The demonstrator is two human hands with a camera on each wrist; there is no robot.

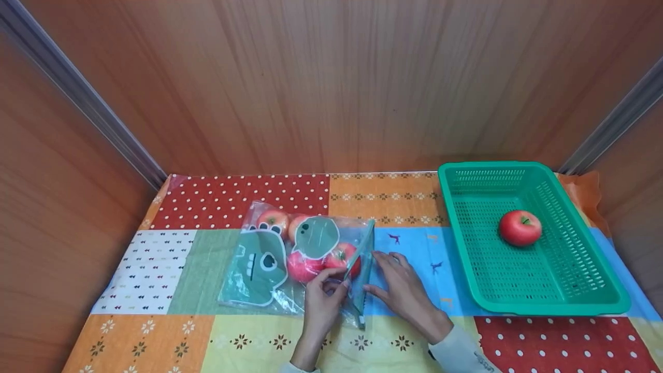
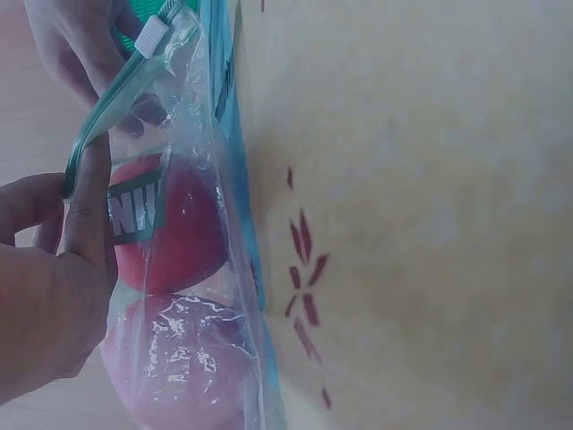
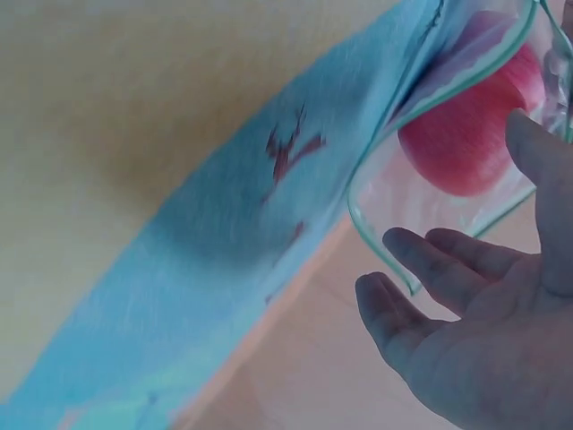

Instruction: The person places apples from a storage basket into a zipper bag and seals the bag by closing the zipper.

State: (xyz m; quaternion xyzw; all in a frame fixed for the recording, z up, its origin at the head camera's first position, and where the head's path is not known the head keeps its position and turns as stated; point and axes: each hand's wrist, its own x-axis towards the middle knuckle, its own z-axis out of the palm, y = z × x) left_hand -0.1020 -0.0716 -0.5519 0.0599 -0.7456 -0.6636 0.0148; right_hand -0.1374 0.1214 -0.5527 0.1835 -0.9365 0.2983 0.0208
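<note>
A clear zip bag (image 1: pixel 256 269) with green cartoon prints lies flat on the cloth, with several red apples (image 1: pixel 305 267) inside. Its green-edged mouth faces right and gapes in the right wrist view, an apple (image 3: pixel 470 134) showing within. My left hand (image 1: pixel 323 298) pinches one side of the mouth between thumb and finger. Beside the mouth, my right hand (image 1: pixel 406 290) has its fingers spread and loosely bent, fingertips close to the green edge, with nothing in its grasp. A white slider (image 2: pixel 150 36) sits at one end of the zip strip in the left wrist view.
To the right stands a green plastic basket (image 1: pixel 461 248) with a single red apple (image 1: pixel 520 228) in it. A patchwork cloth (image 1: pixel 150 269) covers the table. Wood-grain panels (image 1: pixel 331 88) rise at the back and on both sides.
</note>
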